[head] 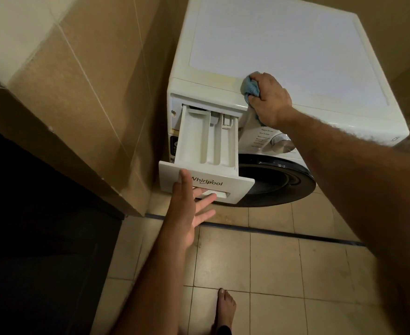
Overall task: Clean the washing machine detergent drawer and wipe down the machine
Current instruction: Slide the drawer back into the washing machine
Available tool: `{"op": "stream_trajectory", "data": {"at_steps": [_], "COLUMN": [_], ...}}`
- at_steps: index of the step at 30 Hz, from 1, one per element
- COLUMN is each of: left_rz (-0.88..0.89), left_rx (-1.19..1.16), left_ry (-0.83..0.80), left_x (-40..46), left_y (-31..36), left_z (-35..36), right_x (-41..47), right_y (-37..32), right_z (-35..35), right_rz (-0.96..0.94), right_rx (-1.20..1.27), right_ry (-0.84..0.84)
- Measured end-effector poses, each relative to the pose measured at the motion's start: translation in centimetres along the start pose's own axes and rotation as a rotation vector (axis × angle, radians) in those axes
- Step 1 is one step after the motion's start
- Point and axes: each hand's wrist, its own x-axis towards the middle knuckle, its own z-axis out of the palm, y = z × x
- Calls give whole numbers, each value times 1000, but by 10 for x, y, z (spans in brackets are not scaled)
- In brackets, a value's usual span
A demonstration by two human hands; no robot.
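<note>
A white front-loading washing machine [295,49] stands in a tiled corner. Its detergent drawer [206,146] is pulled far out, showing bare white compartments, with a Whirlpool front panel [233,187]. My left hand [189,211] is spread under and against that panel, thumb on its face and fingers straight by the handle recess. My right hand [269,97] grips a bunched blue cloth [250,87] and holds it on the machine's top front edge, just above the drawer opening.
A beige tiled wall [90,81] runs close along the machine's left side. The dark round door [279,182] and the control dial [281,143] sit right of the drawer. Beige floor tiles [271,262] lie below, with my bare foot [225,305] on them.
</note>
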Motion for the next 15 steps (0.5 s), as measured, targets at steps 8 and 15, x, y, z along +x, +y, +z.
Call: {"op": "stream_trajectory", "data": {"at_steps": [8,15], "left_rz": [-4,-46], "left_rx": [-22,-102], "left_ry": [26,110], "left_x": [20,45], "left_y": [11,21], "left_z": [10,15], "right_x": [-3,-10], "right_y": [1,-1], "right_z": [4,7], "right_rz": [-31,-43], "right_rx": [-1,0], "right_ry": [50,105]}}
